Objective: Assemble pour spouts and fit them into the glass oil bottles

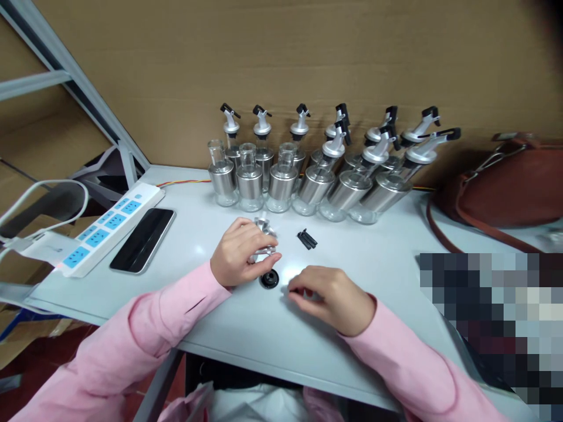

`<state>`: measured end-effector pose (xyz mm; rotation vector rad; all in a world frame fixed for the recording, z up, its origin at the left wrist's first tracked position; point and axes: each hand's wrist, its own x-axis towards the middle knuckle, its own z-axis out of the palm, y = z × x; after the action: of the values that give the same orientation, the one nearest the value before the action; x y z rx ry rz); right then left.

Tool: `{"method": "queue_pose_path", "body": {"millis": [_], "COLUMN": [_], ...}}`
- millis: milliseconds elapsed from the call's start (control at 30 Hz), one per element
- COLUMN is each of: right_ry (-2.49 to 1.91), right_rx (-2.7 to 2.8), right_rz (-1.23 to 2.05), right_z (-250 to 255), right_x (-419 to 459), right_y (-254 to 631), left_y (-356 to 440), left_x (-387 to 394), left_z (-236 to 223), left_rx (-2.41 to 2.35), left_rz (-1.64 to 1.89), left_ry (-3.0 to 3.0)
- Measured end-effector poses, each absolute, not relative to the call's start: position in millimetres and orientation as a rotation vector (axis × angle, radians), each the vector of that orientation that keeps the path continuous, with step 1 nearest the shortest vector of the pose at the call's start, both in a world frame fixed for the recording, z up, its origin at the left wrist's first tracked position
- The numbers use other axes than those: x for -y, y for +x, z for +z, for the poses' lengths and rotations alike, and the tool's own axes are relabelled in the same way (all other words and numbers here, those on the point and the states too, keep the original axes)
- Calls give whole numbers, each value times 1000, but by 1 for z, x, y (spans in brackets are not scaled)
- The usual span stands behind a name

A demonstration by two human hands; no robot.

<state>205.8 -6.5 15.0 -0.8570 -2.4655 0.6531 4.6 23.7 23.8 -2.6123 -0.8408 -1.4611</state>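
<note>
While pinching a silver part (265, 251) in the left hand (240, 252) on the far side of the black cap (270, 279), holds the right hand (336, 298), fingers loosely curled, contents unclear, just right of it on the worktop (250, 325).

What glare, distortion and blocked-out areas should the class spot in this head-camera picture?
Head view: glare whitens the tabletop beside the black disc; right-hand bottles lean outward, probably from wide-angle distortion; coarse pixel blocks cover the lower right.
</note>
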Motion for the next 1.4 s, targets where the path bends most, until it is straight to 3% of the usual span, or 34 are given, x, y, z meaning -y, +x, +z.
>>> {"method": "queue_pose_path", "body": {"millis": [300, 700, 1400], "right_ry": [-1186, -1182, -1050], "right_rx": [2445, 2483, 2475], "right_rz": [652, 932, 885], "right_z": [17, 21, 14], "right_x": [-27, -19, -13], "right_y": [244, 238, 231], "left_y": [5, 6, 7], "left_x": [-22, -22, -22], "left_z": [25, 25, 23], "left_rx": [816, 835, 803], "left_rz": [-1439, -1413, -1381], "left_ry": [-2624, -2622, -2671]}}
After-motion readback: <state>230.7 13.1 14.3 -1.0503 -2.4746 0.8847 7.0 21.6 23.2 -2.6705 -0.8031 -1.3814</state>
